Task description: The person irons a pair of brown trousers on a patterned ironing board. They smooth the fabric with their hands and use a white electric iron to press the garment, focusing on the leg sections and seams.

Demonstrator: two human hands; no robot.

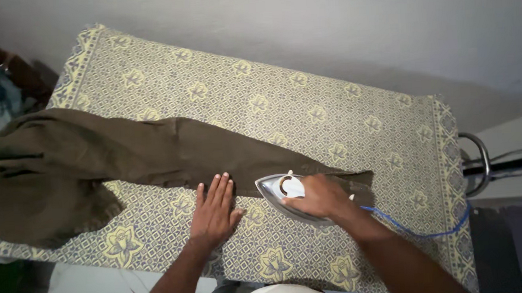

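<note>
At the far left edge, cloth and a dark red-brown object, both cut off and too blurred to identify.

Brown trousers [122, 155]: the waist end bunches in folds over the left end of the board and partly hangs off it; one leg lies flat, stretched rightward to a hem near the iron. How the second leg lies cannot be made out.

Patterned cover [331, 112]: yellow and blue flower-and-lattice cloth over the whole board; the near edge is partly hidden by the person's arms.

Left hand [214, 213]: open, palm down, fingers spread, pressing on the lower edge of the trouser leg and the cover.

Iron [285, 193]: white and silver, point toward the left hand, sitting on the trouser leg; its rear half is hidden.

Right hand [318, 198]: closed around the iron's handle.

Blue cord [423, 232]: runs from behind the wrist to the board's right edge.

Metal rack [479, 163]: chrome, partly out of frame at right.
</note>
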